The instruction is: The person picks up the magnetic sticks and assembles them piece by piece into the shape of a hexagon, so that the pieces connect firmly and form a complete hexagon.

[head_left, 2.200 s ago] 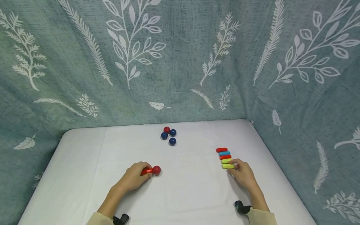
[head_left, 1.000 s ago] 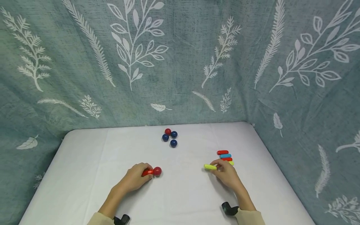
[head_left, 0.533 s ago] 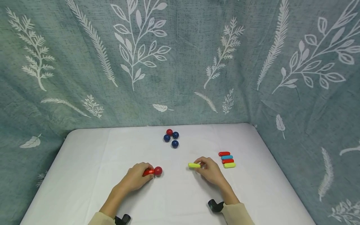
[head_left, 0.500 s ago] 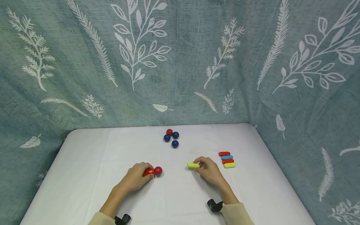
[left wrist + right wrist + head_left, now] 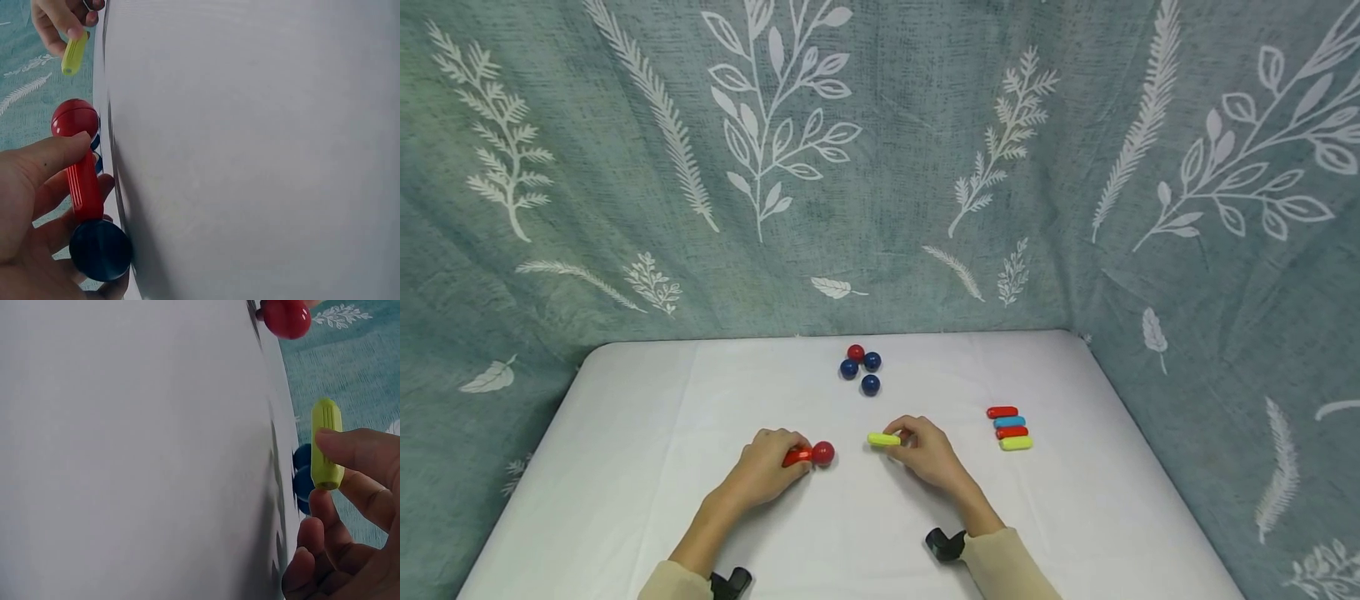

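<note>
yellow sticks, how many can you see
2: one yellow elongated plastic stick in the right hand, another yellow stick at the near end of the row of coloured sticks.

Ball-tipped rod (image 5: 803, 456) left, single rod (image 5: 882, 439) right of it, loose balls (image 5: 849, 369) behind, rod row (image 5: 1012, 432) farther right

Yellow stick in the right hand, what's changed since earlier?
The right hand took the yellow stick from beside the four other sticks and carried it left, toward the nearer red ball. The left hand still holds the red stick joined to that ball; the other sticks and four far balls stayed put.
</note>
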The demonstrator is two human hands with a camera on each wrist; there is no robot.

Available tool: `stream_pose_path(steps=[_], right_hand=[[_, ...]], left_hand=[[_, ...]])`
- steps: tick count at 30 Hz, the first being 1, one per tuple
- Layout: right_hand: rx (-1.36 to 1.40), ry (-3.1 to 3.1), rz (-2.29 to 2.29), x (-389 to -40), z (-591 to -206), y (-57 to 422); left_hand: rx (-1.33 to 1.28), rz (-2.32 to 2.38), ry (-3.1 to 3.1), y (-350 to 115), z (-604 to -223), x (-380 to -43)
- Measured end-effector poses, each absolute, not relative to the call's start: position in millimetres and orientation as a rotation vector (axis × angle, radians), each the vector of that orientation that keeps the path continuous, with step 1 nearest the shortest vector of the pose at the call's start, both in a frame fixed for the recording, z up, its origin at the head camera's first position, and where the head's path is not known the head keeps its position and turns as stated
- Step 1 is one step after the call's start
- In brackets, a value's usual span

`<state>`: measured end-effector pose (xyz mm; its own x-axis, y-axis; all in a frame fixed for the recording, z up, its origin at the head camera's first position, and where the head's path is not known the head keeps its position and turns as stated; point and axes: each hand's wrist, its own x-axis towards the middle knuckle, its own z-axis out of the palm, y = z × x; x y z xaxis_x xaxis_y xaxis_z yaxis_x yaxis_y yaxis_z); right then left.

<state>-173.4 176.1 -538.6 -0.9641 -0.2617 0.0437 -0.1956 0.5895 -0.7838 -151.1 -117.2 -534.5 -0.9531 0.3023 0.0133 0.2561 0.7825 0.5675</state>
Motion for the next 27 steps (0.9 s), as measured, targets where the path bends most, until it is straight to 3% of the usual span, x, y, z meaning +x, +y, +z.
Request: stream_pose_path(steps=[27], right_hand=[[-0.522,2.677,-1.291,-180,-542,134]], left_hand=[[0.433,0.893,2.924,-119,-536,-152]])
